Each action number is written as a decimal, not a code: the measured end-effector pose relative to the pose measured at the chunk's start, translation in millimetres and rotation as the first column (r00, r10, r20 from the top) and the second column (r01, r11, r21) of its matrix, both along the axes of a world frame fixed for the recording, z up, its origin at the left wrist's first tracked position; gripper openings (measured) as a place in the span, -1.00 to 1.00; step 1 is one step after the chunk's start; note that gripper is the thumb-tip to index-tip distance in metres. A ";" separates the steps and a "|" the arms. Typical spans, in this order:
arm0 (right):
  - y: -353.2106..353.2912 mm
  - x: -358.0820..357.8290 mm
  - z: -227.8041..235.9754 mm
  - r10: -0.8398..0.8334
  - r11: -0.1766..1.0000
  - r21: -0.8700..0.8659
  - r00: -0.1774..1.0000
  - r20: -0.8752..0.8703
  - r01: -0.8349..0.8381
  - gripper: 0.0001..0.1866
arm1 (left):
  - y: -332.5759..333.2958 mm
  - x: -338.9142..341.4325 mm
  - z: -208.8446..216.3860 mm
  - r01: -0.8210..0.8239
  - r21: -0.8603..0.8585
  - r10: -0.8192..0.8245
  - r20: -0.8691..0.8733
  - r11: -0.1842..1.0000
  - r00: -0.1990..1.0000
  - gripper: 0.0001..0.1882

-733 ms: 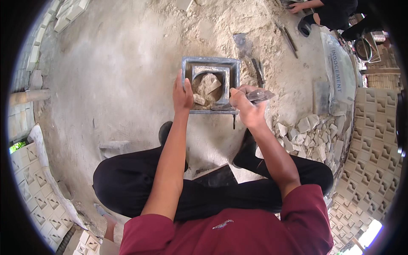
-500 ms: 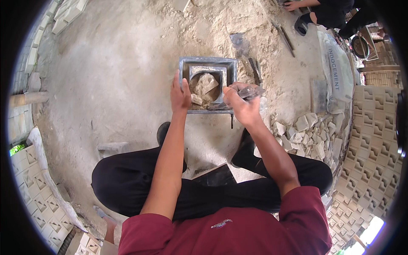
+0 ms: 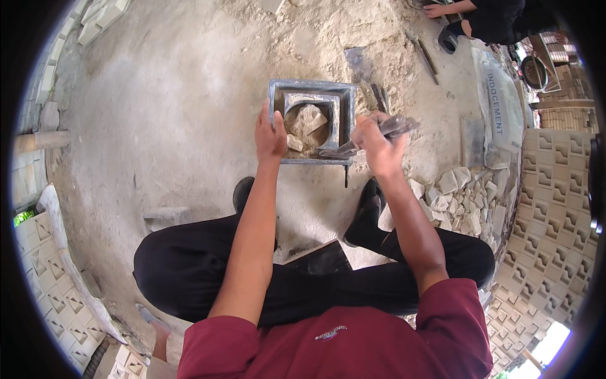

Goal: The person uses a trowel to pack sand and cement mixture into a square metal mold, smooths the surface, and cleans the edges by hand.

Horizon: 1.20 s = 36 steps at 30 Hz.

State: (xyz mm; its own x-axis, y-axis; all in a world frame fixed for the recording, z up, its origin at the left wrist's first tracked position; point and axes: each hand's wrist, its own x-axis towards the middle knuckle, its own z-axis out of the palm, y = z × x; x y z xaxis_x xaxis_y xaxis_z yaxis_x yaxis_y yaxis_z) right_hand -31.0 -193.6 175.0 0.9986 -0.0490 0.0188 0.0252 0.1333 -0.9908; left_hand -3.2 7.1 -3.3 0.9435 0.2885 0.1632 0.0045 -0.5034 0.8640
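Note:
A square grey mould (image 3: 312,84) lies on the floor before me, with a smaller frame (image 3: 341,117) around a round hollow inside it. Broken pale chunks (image 3: 308,120) and loose powder sit in that hollow. My left hand (image 3: 270,136) holds the mould's left wall, the thumb on the inner side and the fingers along the outside. At the near right corner, my right hand (image 3: 379,144) is closed around a dusty, flat trowel (image 3: 399,126). Its thin end (image 3: 338,153) reaches over the mould's near side; the grip under my fingers is hidden.
Pale powder (image 3: 334,31) is heaped beyond the mould. Dark bars (image 3: 427,60) lie to its right. Broken chunks (image 3: 457,196) are piled near my right knee. Patterned blocks (image 3: 549,208) are stacked at the right, beside a white sack (image 3: 497,101). Another person's hand (image 3: 434,11) shows at the far right.
My right hand has moved a little to the right with the trowel, whose thin end now shows more plainly. My left hand stays at the mould's left wall.

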 end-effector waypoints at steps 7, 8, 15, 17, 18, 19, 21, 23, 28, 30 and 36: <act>-1.2 -2.9 -24.9 0.097 0.978 -0.190 0.994 0.040 -0.088 -0.68 | -7.8 -0.7 5.0 0.010 -0.037 -0.011 -0.031 0.999 0.999 -0.44; -1.2 0.1 -27.7 0.090 0.969 -0.227 0.995 -0.042 -0.097 -0.68 | -6.7 -1.1 2.2 0.012 -0.021 -0.012 -0.020 1.000 1.000 -0.44; 9.3 -21.7 -24.9 0.089 0.977 -0.208 0.984 0.156 -0.055 -0.71 | -6.8 -1.5 -2.1 0.013 -0.018 -0.013 0.003 1.000 1.000 -0.43; 12.9 -19.6 -23.6 0.121 0.942 -0.329 0.979 0.166 -0.061 -0.71 | -6.3 -1.6 -2.4 0.004 0.005 -0.004 -0.012 1.000 1.000 -0.43; 13.3 -16.3 -21.8 0.104 0.971 -0.223 0.991 0.088 -0.082 -0.70 | -6.5 -1.7 -2.9 -0.004 0.032 0.005 -0.026 0.999 1.000 -0.43; 16.4 -15.0 -14.8 0.097 0.989 -0.109 0.995 0.005 -0.095 -0.69 | -5.0 -2.5 -1.5 -0.006 0.031 0.007 -0.031 0.999 0.999 -0.43; 12.1 -16.5 -8.2 0.070 0.986 -0.152 0.998 0.008 -0.068 -0.68 | -2.0 -2.1 1.7 0.020 -0.019 -0.020 -0.024 1.000 1.000 -0.43; 4.2 -17.4 -12.7 0.125 0.973 -0.195 0.992 0.003 -0.122 -0.64 | -5.9 -2.2 2.2 0.016 0.011 -0.016 -0.033 1.000 0.999 -0.43; 16.5 -24.9 6.5 0.153 0.914 -0.371 0.987 -0.056 -0.163 -0.56 | -2.2 -4.4 -2.3 -0.025 0.061 0.027 -0.029 0.998 0.999 -0.43; 16.4 -26.9 11.4 0.161 0.918 -0.365 0.987 -0.006 -0.152 -0.55 | -5.0 -0.7 0.5 -0.020 0.039 0.020 -0.012 0.999 1.000 -0.42; 5.4 -20.8 -7.0 0.143 0.952 -0.267 0.989 -0.045 -0.149 -0.68 | -5.3 -0.9 0.2 -0.009 -0.009 0.009 -0.025 1.000 1.000 -0.43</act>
State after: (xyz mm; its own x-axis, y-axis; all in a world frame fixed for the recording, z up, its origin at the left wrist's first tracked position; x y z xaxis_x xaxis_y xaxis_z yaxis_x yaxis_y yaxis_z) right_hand -51.8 -188.3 168.0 0.9948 0.1010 -0.0134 0.0006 -0.1375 -0.9905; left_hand -4.1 1.7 -3.1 0.9446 0.2984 0.1366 0.0309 -0.4952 0.8682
